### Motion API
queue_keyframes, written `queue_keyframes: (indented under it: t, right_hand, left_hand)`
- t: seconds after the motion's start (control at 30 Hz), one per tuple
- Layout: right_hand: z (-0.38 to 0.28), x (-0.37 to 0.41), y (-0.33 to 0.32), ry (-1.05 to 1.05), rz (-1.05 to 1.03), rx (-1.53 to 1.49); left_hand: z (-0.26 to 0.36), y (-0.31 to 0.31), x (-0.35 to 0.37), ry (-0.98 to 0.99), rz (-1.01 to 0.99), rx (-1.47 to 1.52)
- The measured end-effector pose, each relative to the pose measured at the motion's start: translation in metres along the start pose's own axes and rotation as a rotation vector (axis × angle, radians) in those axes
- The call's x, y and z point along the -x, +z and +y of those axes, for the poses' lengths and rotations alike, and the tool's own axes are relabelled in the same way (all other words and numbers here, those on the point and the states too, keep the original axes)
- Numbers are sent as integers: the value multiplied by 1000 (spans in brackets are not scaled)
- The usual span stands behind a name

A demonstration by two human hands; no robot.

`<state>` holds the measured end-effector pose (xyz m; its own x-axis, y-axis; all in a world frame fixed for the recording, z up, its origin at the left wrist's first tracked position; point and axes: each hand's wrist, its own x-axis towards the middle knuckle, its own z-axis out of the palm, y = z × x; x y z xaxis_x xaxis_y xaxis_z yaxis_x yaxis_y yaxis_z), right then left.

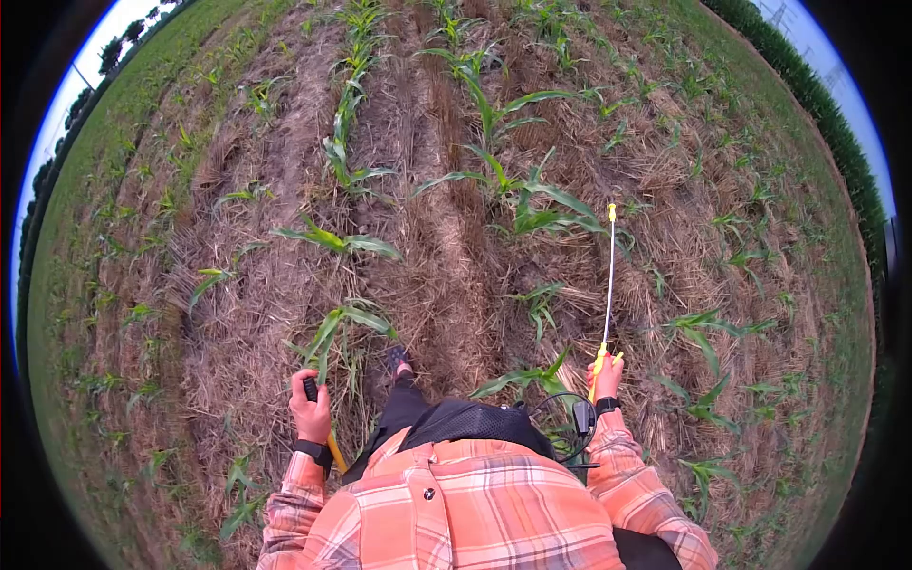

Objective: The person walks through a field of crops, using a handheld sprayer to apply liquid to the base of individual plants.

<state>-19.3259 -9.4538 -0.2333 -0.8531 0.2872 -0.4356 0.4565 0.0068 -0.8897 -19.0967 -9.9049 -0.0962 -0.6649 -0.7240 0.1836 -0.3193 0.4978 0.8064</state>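
Note:
My left hand (311, 415) is closed around a black-ended handle (311, 388). A yellow bar (337, 455) shows just below that wrist and looks like part of the same lever. My right hand (606, 378) grips the yellow handle of a spray wand (609, 285), whose thin pale tube points forward. At its far end, the yellow nozzle (612, 211) hangs over straw and soil to the right of a young corn plant (537, 209). Beside my right wrist are a black cable or hose (556, 396) and a small dark device (582, 418).
Rows of young corn (344, 240) run ahead through soil covered with dry straw (437, 256). One plant (332, 328) stands close to my left hand, another (543, 380) just left of my right. My shoe (397, 359) is between rows. Taller green growth (836, 133) borders the right.

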Motion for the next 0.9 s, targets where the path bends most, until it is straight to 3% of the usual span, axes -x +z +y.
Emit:
queue_keyframes:
  t: [0.37, 0.5, 0.57, 0.7, 0.9]
  right_hand:
    - [-28, 21, 167, 100, -149, 119]
    - [-41, 37, 233, 74, -305, 276]
    - [-48, 49, 262, 49, -390, 401]
    - [-59, 66, 309, -19, -601, 538]
    - [-97, 73, 361, 53, -960, 688]
  left_hand:
    - [-31, -18, -121, -72, -1, 65]
    - [-74, -25, -155, -38, -16, 28]
    - [-70, -28, -170, -164, -42, 159]
    - [-67, -27, -198, -158, -71, 136]
    - [-75, -21, -230, -131, -68, 133]
